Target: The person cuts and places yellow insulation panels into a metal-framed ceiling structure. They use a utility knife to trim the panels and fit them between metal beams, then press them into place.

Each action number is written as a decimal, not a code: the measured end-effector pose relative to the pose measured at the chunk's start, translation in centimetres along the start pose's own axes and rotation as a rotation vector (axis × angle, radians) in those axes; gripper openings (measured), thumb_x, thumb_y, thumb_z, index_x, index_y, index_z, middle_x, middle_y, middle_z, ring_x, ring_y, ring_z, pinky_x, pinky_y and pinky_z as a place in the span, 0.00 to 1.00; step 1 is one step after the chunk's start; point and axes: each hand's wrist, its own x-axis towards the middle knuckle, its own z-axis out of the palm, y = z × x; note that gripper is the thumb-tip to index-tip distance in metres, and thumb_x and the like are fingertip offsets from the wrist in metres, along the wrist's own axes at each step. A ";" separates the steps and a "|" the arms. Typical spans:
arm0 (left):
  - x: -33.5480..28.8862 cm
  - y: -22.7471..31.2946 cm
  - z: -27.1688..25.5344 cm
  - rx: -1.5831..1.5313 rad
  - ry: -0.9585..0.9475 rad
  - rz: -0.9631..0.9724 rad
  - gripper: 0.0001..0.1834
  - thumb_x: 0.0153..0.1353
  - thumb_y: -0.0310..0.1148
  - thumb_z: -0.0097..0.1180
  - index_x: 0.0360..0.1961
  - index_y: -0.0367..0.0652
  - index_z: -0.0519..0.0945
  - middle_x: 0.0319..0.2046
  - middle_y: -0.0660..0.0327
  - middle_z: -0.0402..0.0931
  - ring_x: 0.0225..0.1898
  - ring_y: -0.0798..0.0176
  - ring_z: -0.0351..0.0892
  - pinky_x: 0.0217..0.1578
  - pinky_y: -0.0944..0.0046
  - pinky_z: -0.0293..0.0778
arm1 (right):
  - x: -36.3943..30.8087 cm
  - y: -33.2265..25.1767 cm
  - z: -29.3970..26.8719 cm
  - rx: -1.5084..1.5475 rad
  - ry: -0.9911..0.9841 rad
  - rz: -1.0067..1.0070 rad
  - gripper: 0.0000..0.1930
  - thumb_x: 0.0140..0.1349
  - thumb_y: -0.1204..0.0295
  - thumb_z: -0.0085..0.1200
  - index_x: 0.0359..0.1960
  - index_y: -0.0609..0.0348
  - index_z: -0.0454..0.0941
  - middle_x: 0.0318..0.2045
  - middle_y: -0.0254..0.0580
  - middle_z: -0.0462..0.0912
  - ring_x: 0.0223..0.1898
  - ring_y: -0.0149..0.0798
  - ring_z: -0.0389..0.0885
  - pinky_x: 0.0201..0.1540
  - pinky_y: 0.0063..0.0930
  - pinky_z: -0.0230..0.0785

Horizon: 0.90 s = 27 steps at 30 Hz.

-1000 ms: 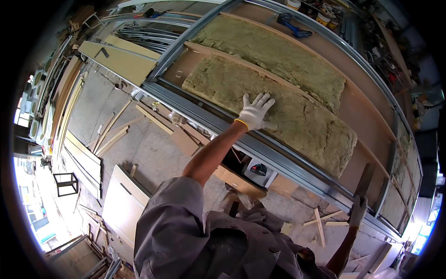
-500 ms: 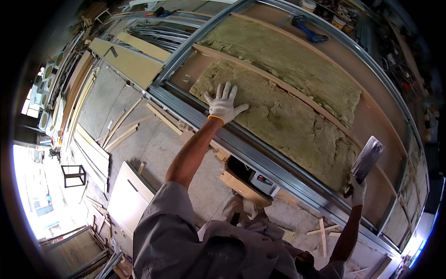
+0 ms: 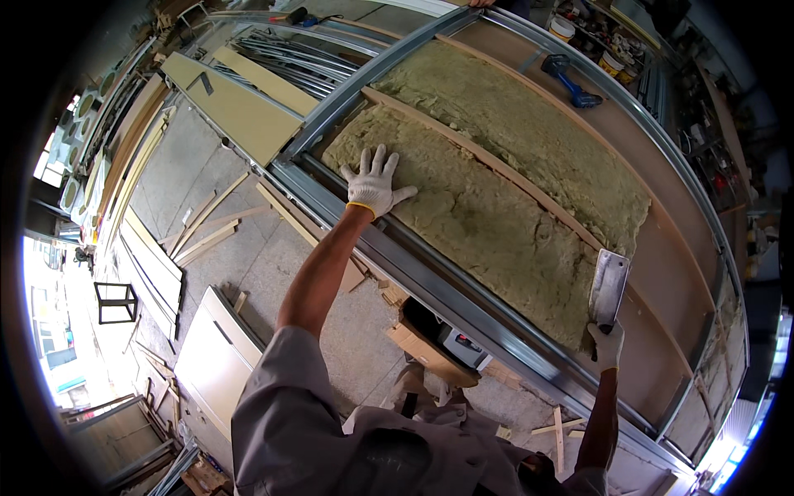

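Note:
My left hand (image 3: 374, 182), in a white knit glove with a yellow cuff, lies flat with spread fingers on the near batt of yellowish mineral wool (image 3: 480, 223). That batt sits in a metal-edged panel frame (image 3: 463, 285), between its near rail and a wooden strip (image 3: 488, 153). My right hand (image 3: 608, 345), also gloved, grips the handle of a cleaver (image 3: 610, 285) with a broad rectangular blade. The blade stands at the batt's right end; whether it touches the wool I cannot tell. Beyond the strip lies a second mineral wool batt (image 3: 529, 124).
A blue cordless drill (image 3: 571, 83) lies on the panel's far side. Another person's hand (image 3: 481, 2) rests at the far frame edge. Below the near rail is an open cardboard box (image 3: 430, 351). Wood offcuts (image 3: 207, 241) lie on the floor, metal profiles (image 3: 298, 66) at far left.
My left hand and the near batt have shifted left, closing the gap at the frame's left end. The cleaver has moved left to the batt's right end. Another person's hand has appeared at the top.

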 end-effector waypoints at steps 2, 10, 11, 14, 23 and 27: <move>0.6 -0.4 0.2 -0.005 0.016 -0.006 0.53 0.64 0.76 0.45 0.80 0.53 0.54 0.82 0.57 0.41 0.82 0.44 0.38 0.71 0.21 0.43 | -0.3 -0.4 0.7 -0.006 0.021 0.006 0.13 0.54 0.73 0.68 0.40 0.62 0.82 0.27 0.27 0.78 0.29 0.26 0.74 0.33 0.26 0.68; 3.1 -4.5 -0.5 0.065 0.041 -0.041 0.51 0.63 0.75 0.47 0.80 0.58 0.56 0.82 0.57 0.41 0.82 0.43 0.38 0.73 0.23 0.40 | -0.3 -6.5 6.5 -0.138 0.095 -0.078 0.25 0.51 0.70 0.68 0.52 0.66 0.81 0.32 0.43 0.86 0.31 0.37 0.80 0.41 0.32 0.75; 3.2 -4.8 0.1 0.074 0.065 -0.044 0.51 0.63 0.75 0.47 0.80 0.59 0.56 0.83 0.58 0.41 0.82 0.43 0.37 0.73 0.22 0.39 | -0.1 -7.3 6.6 -0.169 0.067 -0.078 0.26 0.51 0.69 0.68 0.53 0.66 0.81 0.33 0.48 0.86 0.32 0.40 0.81 0.42 0.33 0.75; 3.4 -4.0 0.4 0.133 0.056 -0.054 0.49 0.66 0.72 0.46 0.80 0.59 0.54 0.82 0.57 0.43 0.81 0.39 0.41 0.70 0.21 0.44 | 0.4 -6.9 6.3 -0.235 0.109 -0.108 0.27 0.52 0.67 0.68 0.54 0.66 0.80 0.37 0.58 0.85 0.35 0.53 0.85 0.43 0.39 0.76; -9.5 21.5 1.9 -0.121 0.187 0.984 0.46 0.63 0.62 0.60 0.75 0.44 0.65 0.77 0.47 0.57 0.79 0.41 0.51 0.76 0.33 0.43 | 0.3 -7.4 4.9 -0.198 0.101 -0.092 0.18 0.50 0.66 0.68 0.42 0.62 0.83 0.34 0.52 0.82 0.38 0.59 0.82 0.44 0.46 0.74; -9.1 30.5 2.3 -0.298 0.276 1.121 0.47 0.62 0.60 0.62 0.71 0.35 0.67 0.73 0.46 0.64 0.74 0.40 0.62 0.73 0.32 0.49 | 0.0 -6.0 4.3 -0.145 0.091 -0.004 0.18 0.51 0.64 0.69 0.38 0.63 0.81 0.32 0.52 0.80 0.35 0.58 0.81 0.41 0.44 0.74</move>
